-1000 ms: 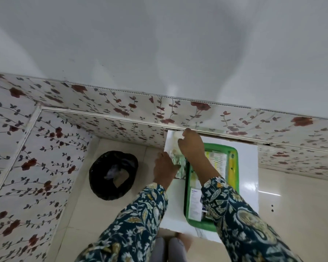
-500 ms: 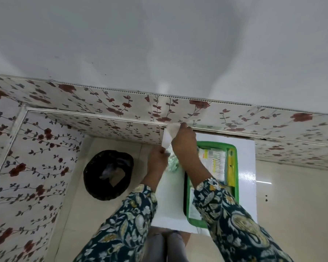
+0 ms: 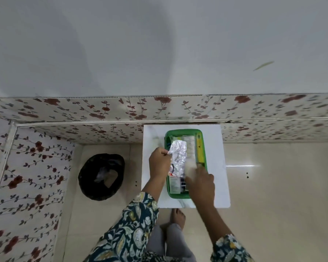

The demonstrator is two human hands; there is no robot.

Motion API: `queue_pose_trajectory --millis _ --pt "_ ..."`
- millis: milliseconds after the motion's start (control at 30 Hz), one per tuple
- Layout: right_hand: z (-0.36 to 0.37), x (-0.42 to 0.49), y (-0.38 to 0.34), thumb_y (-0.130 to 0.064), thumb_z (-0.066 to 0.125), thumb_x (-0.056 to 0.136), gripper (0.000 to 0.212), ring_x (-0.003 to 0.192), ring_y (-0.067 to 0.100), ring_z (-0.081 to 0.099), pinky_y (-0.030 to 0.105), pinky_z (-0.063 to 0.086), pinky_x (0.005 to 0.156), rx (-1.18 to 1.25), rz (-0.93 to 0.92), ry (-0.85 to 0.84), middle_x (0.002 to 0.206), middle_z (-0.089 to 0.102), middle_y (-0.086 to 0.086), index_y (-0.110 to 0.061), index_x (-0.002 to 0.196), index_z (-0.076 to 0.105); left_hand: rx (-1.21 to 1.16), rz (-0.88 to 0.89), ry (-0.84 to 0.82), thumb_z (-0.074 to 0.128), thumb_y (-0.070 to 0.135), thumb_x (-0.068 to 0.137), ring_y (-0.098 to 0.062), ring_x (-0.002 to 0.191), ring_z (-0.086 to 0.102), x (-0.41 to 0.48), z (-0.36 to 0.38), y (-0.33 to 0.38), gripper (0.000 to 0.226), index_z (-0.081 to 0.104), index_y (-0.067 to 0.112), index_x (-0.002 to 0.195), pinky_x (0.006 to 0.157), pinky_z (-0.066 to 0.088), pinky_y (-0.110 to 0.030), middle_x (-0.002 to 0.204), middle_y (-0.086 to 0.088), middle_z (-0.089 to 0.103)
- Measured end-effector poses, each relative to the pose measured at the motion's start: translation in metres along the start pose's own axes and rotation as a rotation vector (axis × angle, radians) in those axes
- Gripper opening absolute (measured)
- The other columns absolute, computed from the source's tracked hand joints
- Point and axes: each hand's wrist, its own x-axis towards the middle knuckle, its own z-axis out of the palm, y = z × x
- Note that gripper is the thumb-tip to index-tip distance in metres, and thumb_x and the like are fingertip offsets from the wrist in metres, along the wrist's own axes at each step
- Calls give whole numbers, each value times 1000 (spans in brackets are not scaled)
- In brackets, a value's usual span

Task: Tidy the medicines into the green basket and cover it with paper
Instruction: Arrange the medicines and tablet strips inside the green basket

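Nearest the viewer, the right hand (image 3: 200,181) reaches over the near end of the green basket (image 3: 203,148), fingers extended toward the packs inside. It is blurred, so I cannot tell whether it grips anything or only presses down. Just left of it, the left hand (image 3: 159,161) is closed in a pinch on the corner of a silver blister strip (image 3: 178,157), which lies lengthwise across the basket's contents.

Under and beyond both hands the basket sits on the white tabletop (image 3: 214,186). It already holds several medicines: boxes (image 3: 175,184) at the near end below the right hand, and a printed leaflet and a yellow pack (image 3: 200,152) further off to the right.

The tabletop around the basket shows no loose medicines, so the gathering looks close to done, with this strip probably among the last items. No covering paper lies over the basket, and that step appears not yet done.
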Motion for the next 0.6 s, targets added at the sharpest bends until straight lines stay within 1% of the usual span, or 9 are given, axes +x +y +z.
queue_pose_trajectory --millis 33,100,133,200,267,333,400,500,600 --pt "7 -6 5 -32 57 85 49 111 31 51 40 46 89 -81 -24 19 121 57 13 -8 126 45 30 23 29 59 4 85 -28 84 60 -2 4 0 12 55 12 77 82 56 -43 89 -12 62" --pt "13 -11 10 -25 59 83 44 109 32 51 41 47 87 -100 -43 60 119 57 15 -5 122 50 37 21 57 58 4 85 -29 86 61 -3 9 0 14 55 13 76 83 57 -47 90 -12 63" --pt "14 -12 9 -17 62 80 37 102 33 55 41 50 81 -81 -82 91 112 60 16 -4 114 56 40 16 57 57 3 85 -30 88 62 -2 9 -2 13 55 13 76 84 56 -48 92 -13 64" --pt "18 -9 13 -5 73 64 23 78 31 63 37 54 61 -115 -226 124 86 68 15 -5 86 66 77 24 49 56 2 85 -33 94 63 0 13 -4 10 56 11 81 85 56 -49 100 -18 66" --pt "19 -5 17 -3 82 44 25 58 25 63 29 51 45 -234 -293 45 64 66 9 -10 60 64 109 46 40 54 1 86 -35 96 63 2 19 -6 10 57 10 83 84 56 -48 104 -22 65" --pt "22 -1 22 -2 80 41 22 55 25 64 28 50 42 -285 -292 -10 60 66 8 -11 53 64 209 102 45 51 1 87 -34 97 62 2 23 -4 11 60 6 89 82 55 -40 108 -21 65" --pt "21 2 27 2 65 57 9 66 33 65 33 52 50 -235 -342 -10 69 68 14 -5 62 67 436 204 83 50 3 88 -32 103 58 2 27 -2 19 60 2 105 78 50 -36 115 -17 60" --pt "9 11 29 5 48 74 26 84 40 61 40 53 66 -37 -292 93 88 69 22 2 89 69 767 315 136 52 11 89 -32 118 45 -1 29 -1 33 51 5 122 87 46 -42 127 -14 48" --pt "-6 24 35 2 43 86 26 96 38 55 40 47 77 61 -203 188 99 65 23 4 101 64 790 276 187 52 11 88 -32 120 41 -7 28 -3 34 48 4 121 87 45 -42 129 -15 44"
